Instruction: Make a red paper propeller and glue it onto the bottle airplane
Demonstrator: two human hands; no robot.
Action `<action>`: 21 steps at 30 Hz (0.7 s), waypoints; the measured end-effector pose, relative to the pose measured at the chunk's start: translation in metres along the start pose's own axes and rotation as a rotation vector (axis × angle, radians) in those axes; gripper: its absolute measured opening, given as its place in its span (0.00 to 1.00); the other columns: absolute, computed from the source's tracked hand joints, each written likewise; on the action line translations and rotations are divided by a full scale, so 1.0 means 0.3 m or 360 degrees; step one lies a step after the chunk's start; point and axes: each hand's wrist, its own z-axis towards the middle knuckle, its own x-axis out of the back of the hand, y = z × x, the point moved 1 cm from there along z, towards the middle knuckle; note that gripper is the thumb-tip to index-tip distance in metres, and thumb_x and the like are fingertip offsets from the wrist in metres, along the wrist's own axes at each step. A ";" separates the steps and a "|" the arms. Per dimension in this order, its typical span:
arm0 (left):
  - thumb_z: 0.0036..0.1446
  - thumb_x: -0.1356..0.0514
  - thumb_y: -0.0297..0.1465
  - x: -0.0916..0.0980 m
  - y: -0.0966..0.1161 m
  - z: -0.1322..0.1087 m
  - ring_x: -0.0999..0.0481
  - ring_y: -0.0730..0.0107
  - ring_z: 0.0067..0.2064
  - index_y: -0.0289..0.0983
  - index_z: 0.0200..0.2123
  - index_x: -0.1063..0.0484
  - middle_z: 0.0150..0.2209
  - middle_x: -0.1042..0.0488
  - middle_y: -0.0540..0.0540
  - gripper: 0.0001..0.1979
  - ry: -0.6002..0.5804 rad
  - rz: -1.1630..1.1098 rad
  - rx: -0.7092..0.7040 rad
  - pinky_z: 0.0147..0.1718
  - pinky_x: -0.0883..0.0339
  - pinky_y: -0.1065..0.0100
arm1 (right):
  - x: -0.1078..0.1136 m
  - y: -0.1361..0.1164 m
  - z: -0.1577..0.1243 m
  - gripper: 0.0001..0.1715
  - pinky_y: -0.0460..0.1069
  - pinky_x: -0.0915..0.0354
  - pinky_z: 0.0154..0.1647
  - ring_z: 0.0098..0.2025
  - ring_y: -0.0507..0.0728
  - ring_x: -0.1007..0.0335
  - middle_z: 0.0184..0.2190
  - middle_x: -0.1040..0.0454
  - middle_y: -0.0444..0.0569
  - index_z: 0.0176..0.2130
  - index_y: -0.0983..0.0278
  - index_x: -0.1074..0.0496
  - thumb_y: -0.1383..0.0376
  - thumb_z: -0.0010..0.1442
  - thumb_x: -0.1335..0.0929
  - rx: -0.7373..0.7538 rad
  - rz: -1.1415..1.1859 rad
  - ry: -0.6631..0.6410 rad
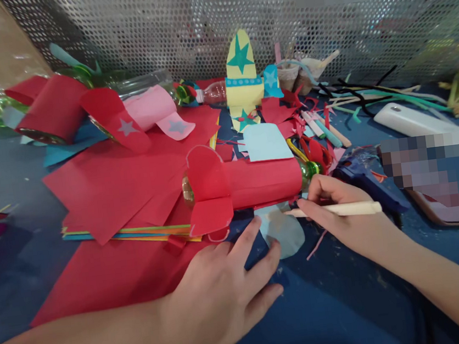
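My right hand (339, 212) grips a cream-coloured marker (362, 209), its tip against a light blue paper piece (286, 238) with a rounded lower end. My left hand (221, 286) lies with fingers spread, fingertips on or beside that paper's left edge. Directly above is a bottle wrapped in red paper (264, 182), lying on its side with its green neck to the right. Rounded red paper flaps (206, 177) stand out at its left end. A second light blue piece (270, 142) sticks up along the bottle's far side.
Red paper sheets (123, 184) are stacked left. Farther back lie paper-wrapped bottles, one with a yellow star-decorated piece (242, 71). Markers (324, 128), pipe cleaners (370, 95), a blue tool (367, 184), a white device (410, 121) and a phone (445, 213) are right. A perforated metal panel (146, 27) stands behind.
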 end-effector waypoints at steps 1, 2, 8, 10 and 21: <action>0.61 0.48 0.37 0.001 0.001 0.000 0.23 0.58 0.30 0.40 0.52 0.31 0.55 0.33 0.31 0.18 0.0006 0.0002 -0.0007 0.24 0.27 0.56 | 0.000 0.001 -0.001 0.14 0.44 0.47 0.19 0.19 0.48 0.46 0.18 0.41 0.37 0.24 0.61 0.43 0.64 0.58 0.35 0.0001 0.0002 0.0015; 0.61 0.48 0.37 0.002 0.001 0.000 0.23 0.59 0.30 0.40 0.52 0.31 0.55 0.33 0.31 0.18 0.0006 0.0004 -0.0012 0.24 0.27 0.56 | 0.001 0.002 -0.002 0.14 0.44 0.47 0.19 0.20 0.48 0.45 0.18 0.41 0.37 0.24 0.61 0.43 0.64 0.58 0.35 -0.0002 0.0006 0.0022; 0.61 0.48 0.37 0.000 0.001 -0.004 0.23 0.58 0.30 0.41 0.53 0.31 0.55 0.33 0.31 0.18 0.0028 0.0025 -0.0002 0.24 0.27 0.55 | -0.002 0.010 -0.002 0.14 0.44 0.47 0.19 0.20 0.48 0.45 0.18 0.41 0.37 0.24 0.61 0.42 0.63 0.58 0.35 -0.0017 0.0034 0.0020; 0.62 0.49 0.37 -0.002 0.000 -0.005 0.23 0.58 0.30 0.40 0.53 0.31 0.55 0.33 0.30 0.18 0.0032 0.0019 -0.0012 0.24 0.27 0.55 | -0.002 0.008 -0.002 0.14 0.44 0.47 0.19 0.20 0.48 0.45 0.18 0.40 0.37 0.24 0.60 0.42 0.63 0.58 0.35 -0.0030 0.0042 0.0013; 0.63 0.50 0.37 0.002 0.002 -0.003 0.22 0.57 0.31 0.40 0.51 0.30 0.55 0.33 0.30 0.17 0.0020 -0.0027 0.0005 0.24 0.27 0.55 | 0.038 -0.025 -0.016 0.18 0.46 0.41 0.21 0.15 0.51 0.42 0.08 0.46 0.36 0.24 0.60 0.36 0.61 0.64 0.42 -0.0076 0.0876 -0.0048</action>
